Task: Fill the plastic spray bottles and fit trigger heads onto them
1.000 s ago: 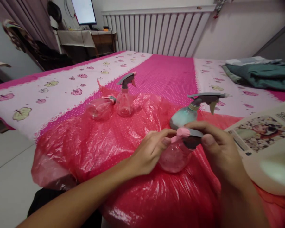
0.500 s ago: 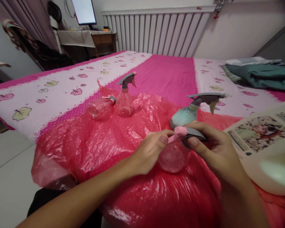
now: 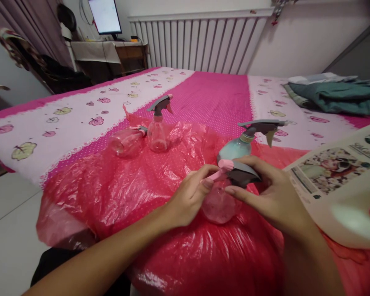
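Note:
A clear spray bottle (image 3: 219, 205) with a grey trigger head and pink nozzle stands upright on red plastic sheeting (image 3: 123, 193) in front of me. My left hand (image 3: 189, 193) is closed at its left side, thumb and fingers at the pink trigger. From the right, my right hand (image 3: 268, 193) grips the grey head and neck, thumb in front. Just behind it a spray bottle with pale blue-green liquid (image 3: 234, 149) leans, its grey head pointing right. Farther left one clear spray bottle (image 3: 158, 137) is upright and another clear bottle (image 3: 126, 142) lies on its side.
The sheeting covers part of a bed (image 3: 216, 94) with a pink patterned cover. A large cream-coloured printed container (image 3: 336, 197) stands at the right. Folded green cloth (image 3: 336, 94) lies at the far right. A desk with a monitor (image 3: 105, 18) is at the back left.
My right thumb has slid down from the grey head toward the bottle's neck. The view has shifted slightly; the other bottles stay where they were on the sheeting.

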`<state>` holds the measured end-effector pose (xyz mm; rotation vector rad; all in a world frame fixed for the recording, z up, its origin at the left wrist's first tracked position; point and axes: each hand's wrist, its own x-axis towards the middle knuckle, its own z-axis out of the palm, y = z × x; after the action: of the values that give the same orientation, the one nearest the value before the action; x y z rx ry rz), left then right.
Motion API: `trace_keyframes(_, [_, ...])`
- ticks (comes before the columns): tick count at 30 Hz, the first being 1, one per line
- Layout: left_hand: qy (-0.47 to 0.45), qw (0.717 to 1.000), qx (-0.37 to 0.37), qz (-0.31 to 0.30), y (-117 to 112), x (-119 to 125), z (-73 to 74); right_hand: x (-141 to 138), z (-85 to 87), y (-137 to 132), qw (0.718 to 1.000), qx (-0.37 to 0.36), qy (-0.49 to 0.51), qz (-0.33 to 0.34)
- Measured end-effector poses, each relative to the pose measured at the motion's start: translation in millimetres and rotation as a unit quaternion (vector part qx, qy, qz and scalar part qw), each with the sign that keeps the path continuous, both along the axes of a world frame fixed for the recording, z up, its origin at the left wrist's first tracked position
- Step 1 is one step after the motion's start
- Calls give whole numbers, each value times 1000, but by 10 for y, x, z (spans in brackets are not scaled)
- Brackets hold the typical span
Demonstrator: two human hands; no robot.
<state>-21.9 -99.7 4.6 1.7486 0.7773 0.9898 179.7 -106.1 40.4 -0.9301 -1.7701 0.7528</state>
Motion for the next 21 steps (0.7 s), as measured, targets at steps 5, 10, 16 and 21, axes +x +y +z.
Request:
trace_keyframes(5, [-35,999,-16,7,12,21,-18,18,-9,0,1000,-5,-14,2])
trace_keyframes(10, [-44,999,-29,-5,14,39,-20,2,13,-17,1000,-9,10,8])
trace_keyframes(16, [-66,996,-53,-4,15,55,-15,-18,10,-22,1000,12,-7,17])
trace_keyframes(21, [-96,992,-80,-5,12,82,-39,-1,-26,-11,1000,17,-1,17])
